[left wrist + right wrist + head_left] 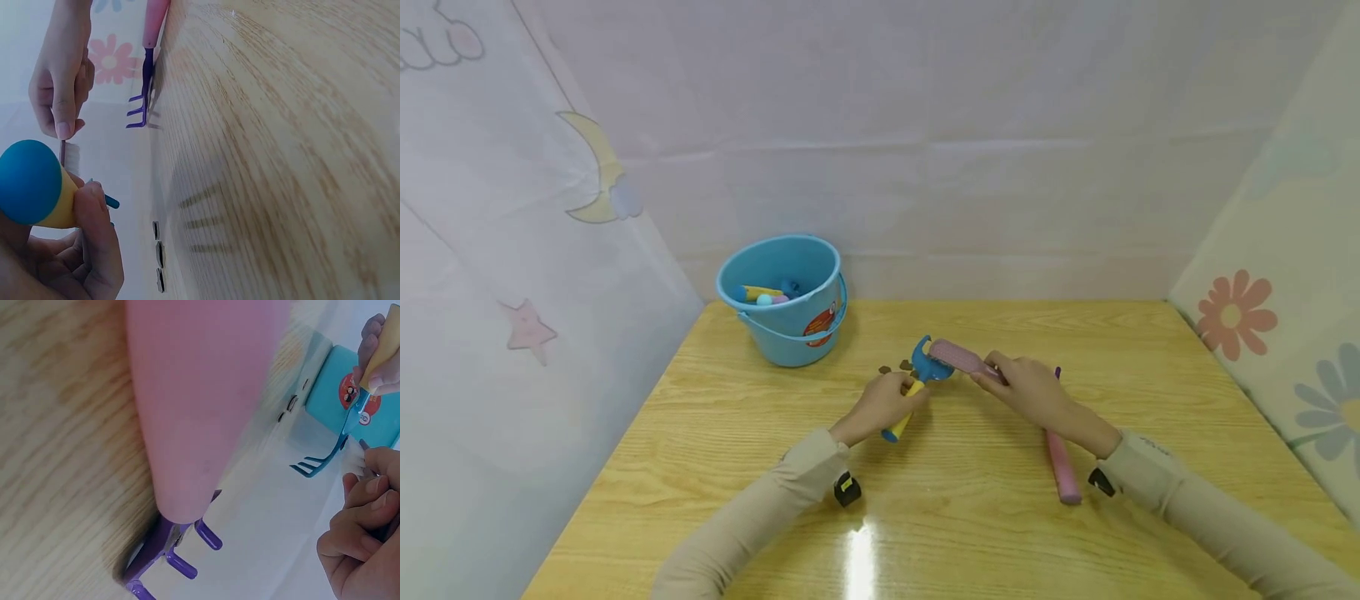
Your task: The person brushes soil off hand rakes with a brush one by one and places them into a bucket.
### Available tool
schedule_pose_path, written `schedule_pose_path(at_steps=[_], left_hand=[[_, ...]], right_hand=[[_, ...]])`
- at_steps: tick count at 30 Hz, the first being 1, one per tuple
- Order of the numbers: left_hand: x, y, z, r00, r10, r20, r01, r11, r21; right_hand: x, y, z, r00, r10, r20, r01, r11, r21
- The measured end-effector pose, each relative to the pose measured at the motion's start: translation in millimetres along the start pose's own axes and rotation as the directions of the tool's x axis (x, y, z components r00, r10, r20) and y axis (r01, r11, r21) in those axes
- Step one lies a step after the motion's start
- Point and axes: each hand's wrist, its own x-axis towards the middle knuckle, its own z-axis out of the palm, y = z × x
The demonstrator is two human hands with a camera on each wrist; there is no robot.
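My left hand [883, 406] grips the yellow handle of a small blue hand rake [928, 365], raised over the table with its tines [310, 467] pointing away from me. The handle's blue end cap [28, 181] faces the left wrist camera. Between its fingers and thumb, my right hand [1026, 390] holds a pink brush [958, 356] by the handle. White bristles [72, 157] show under the brush head, which lies against the rake's blue head. Part of the rake is hidden behind the brush.
Several small brown pieces [906, 365] lie on the wooden table [760, 517] beyond my left hand. A blue bucket [786, 337] with toys inside stands at the back left. A pink-handled purple hand rake [1063, 467] lies below my right forearm. Cloth walls enclose the table.
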Motion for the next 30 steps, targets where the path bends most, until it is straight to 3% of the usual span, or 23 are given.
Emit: schedule_pose_path(at_steps=[15,25,30], left_hand=[[-4.2,-3.9,-1.2,1.0,0.026,-0.001,-0.026,1.0,0.003],[-2.2,-3.4,0.7,1.0,0.027,-0.012,-0.027,0.999,0.032],[-1.7,-3.0,-1.1,0.999,0.026,-0.019,-0.025,0.998,0.056]], right_hand=[[-2.9,2.5,-4.3,0.998,0.056,-0.029,-0.058,0.995,-0.078],[-2.6,1.8,-2.8,1.0,-0.014,0.022,0.013,0.999,0.031],[-3.8,4.6,-1.7,1.0,0.003,0.025,-0.003,1.0,0.012]])
